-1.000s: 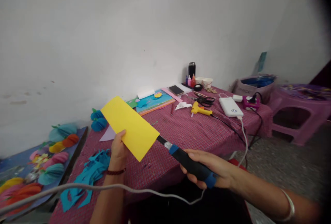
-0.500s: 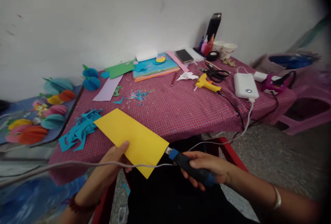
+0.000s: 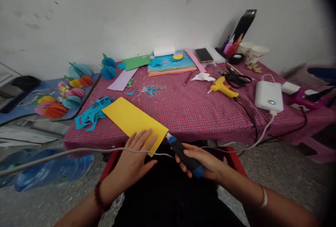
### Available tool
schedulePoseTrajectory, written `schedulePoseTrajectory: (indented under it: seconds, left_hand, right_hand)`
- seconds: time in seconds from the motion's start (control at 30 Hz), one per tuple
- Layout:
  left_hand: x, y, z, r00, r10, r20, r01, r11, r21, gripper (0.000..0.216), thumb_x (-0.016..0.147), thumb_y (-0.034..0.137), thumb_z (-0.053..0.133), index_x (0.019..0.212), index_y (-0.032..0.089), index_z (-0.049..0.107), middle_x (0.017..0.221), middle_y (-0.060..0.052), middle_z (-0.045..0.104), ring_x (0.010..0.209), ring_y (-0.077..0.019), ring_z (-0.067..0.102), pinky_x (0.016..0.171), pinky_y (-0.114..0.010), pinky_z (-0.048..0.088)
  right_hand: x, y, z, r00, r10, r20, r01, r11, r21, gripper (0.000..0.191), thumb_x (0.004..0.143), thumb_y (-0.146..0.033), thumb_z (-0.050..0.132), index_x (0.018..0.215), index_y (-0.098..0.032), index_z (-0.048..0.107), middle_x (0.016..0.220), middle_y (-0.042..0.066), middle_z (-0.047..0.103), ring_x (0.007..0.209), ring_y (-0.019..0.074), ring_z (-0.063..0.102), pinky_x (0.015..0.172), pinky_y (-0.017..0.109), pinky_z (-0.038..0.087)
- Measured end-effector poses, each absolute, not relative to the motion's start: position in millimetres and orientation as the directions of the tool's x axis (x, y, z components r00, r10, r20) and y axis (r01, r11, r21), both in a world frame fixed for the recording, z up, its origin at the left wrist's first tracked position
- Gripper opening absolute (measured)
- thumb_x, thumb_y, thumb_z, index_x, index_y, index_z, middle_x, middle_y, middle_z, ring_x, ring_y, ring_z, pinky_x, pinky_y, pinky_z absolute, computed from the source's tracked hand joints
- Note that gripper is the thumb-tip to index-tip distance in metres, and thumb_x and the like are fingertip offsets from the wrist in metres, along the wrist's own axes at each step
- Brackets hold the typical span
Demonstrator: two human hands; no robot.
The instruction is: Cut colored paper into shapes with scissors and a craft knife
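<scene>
A yellow sheet of paper (image 3: 131, 120) lies on the red checked tablecloth (image 3: 194, 111) at the table's near edge. My left hand (image 3: 136, 153) rests on the sheet's near corner with its fingers stretched flat. My right hand (image 3: 202, 160) is wrapped round the black and blue handle of a craft tool (image 3: 183, 153), whose metal tip touches the paper's right corner. A grey cable (image 3: 78, 151) runs from the left across my left hand.
Blue paper scraps (image 3: 91, 113) lie left of the sheet. A stack of coloured sheets (image 3: 170, 66), a phone (image 3: 204, 55), scissors (image 3: 236, 78), a yellow glue gun (image 3: 223, 89), a white power bank (image 3: 269, 96), cups (image 3: 256, 54) and paint bottles (image 3: 232, 47) stand farther back. Paper balls (image 3: 65, 97) sit on a board at left.
The yellow sheet came down from mid-air onto the table edge. My left hand went from gripping it to lying flat on it. The right hand kept the tool at its corner.
</scene>
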State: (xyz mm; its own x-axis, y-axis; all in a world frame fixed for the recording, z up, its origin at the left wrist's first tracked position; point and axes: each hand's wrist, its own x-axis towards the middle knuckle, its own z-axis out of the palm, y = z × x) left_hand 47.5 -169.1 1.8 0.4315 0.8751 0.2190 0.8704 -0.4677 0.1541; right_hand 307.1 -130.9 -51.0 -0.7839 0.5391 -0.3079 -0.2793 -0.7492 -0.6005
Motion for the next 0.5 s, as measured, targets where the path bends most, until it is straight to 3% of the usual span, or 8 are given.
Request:
schedulePoseTrajectory:
  seconds: [0.1,0.33,0.43,0.5]
  left_hand:
    - [66,-156,-10,0.371,0.901,0.225,0.897,-0.410,0.165,0.070,0.077,0.032,0.065,0.139,0.018,0.037,0.147,-0.015,0.037,0.135,-0.0330,0.032,0.109,-0.051,0.029]
    - [75,-131,-7,0.279,0.942,0.187,0.904,-0.324,0.280,0.057,0.073,0.021,0.060,0.128,0.013,0.050,0.127,-0.016,0.057,0.117,-0.0318,0.050,0.104,-0.048,0.037]
    - [69,-123,2,0.225,0.964,0.141,0.884,-0.263,0.386,0.049,0.069,0.015,0.058,0.117,0.017,0.060,0.116,-0.012,0.064,0.108,-0.0299,0.057,0.099,-0.045,0.041]
    - [64,-117,9,0.154,0.985,0.077,0.836,-0.172,0.520,0.039,0.066,0.014,0.058,0.103,0.020,0.068,0.107,-0.009,0.069,0.100,-0.0284,0.061,0.096,-0.042,0.044]
  right_hand:
    - [307,-130,-49,-0.785,0.540,-0.303,-0.278,-0.745,-0.606,0.036,0.082,-0.034,0.064,0.109,-0.014,0.052,0.086,0.005,0.062,0.062,0.0120,0.062,0.047,0.021,0.050]
    - [311,-126,-50,-0.777,0.546,-0.312,-0.285,-0.748,-0.600,0.033,0.083,-0.029,0.064,0.109,-0.014,0.052,0.085,0.005,0.065,0.060,0.0122,0.063,0.046,0.021,0.053]
    - [312,-125,-51,-0.784,0.536,-0.312,-0.284,-0.758,-0.588,0.031,0.083,-0.029,0.063,0.108,-0.014,0.051,0.084,0.005,0.065,0.061,0.0127,0.064,0.046,0.021,0.053]
    - [314,-124,-52,-0.792,0.527,-0.310,-0.284,-0.766,-0.577,0.030,0.084,-0.028,0.062,0.108,-0.014,0.051,0.084,0.005,0.065,0.060,0.0125,0.064,0.047,0.022,0.053]
